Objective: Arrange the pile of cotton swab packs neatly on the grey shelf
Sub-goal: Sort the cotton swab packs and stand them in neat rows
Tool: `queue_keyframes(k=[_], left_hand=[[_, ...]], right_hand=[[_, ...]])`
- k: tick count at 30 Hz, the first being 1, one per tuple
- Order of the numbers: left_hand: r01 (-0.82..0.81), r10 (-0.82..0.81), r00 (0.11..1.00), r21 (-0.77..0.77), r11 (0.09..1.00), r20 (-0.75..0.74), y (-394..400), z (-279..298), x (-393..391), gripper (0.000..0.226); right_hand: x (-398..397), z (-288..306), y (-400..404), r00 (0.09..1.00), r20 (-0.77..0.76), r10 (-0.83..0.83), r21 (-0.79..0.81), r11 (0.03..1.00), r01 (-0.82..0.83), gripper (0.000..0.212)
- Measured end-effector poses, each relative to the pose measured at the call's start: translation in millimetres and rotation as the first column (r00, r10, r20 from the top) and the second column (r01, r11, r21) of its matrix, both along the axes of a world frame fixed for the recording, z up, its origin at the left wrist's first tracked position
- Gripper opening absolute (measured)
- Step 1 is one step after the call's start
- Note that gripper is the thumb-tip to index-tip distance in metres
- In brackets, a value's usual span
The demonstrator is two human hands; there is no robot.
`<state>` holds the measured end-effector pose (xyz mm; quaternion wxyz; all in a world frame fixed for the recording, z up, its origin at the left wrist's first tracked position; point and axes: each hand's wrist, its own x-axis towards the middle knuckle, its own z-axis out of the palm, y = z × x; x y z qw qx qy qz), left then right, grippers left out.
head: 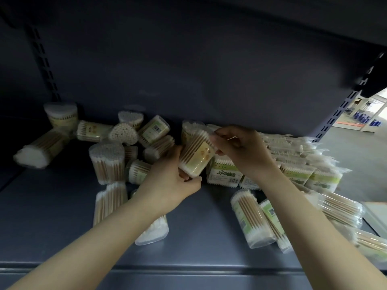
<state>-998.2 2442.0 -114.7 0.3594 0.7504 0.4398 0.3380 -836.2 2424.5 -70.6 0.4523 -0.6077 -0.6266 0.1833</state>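
I saw both hands meet at the middle of the grey shelf [62, 210]. The left hand [173, 183] curled round the lower end of a tilted swab pack [196, 155], and the right hand [238, 149] pinched its upper end. More packs lay scattered to the left [106, 162], near right [251, 218], and stacked in bags [297, 151] far right.
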Motion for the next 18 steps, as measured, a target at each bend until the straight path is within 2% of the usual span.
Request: queue_keyframes(k=[4,8,12,18], left_hand=[[-0.047,0.052,0.995,0.059,0.997,-0.083,3,1,1,0.036],[-0.054,0.067,0.992,0.117,0.992,-0.105,2,3,-1,0.039],[-0.057,0.059,0.997,0.05,0.997,-0.04,1,3,1,0.046],[-0.009,0.014,0.998,-0.074,0.997,0.063,7,-1,4,0.042]], right_hand=[[-1,1,5,0.998,0.063,0.001,0.021,1.0,-0.003,0.016],[0,0,7,0.995,0.087,0.042,0.043,0.998,-0.045,0.014],[2,0,6,0.994,0.075,0.083,0.057,0.995,-0.088,0.016],[12,-1,9,0.982,0.022,0.188,0.02,0.982,-0.188,0.028]])
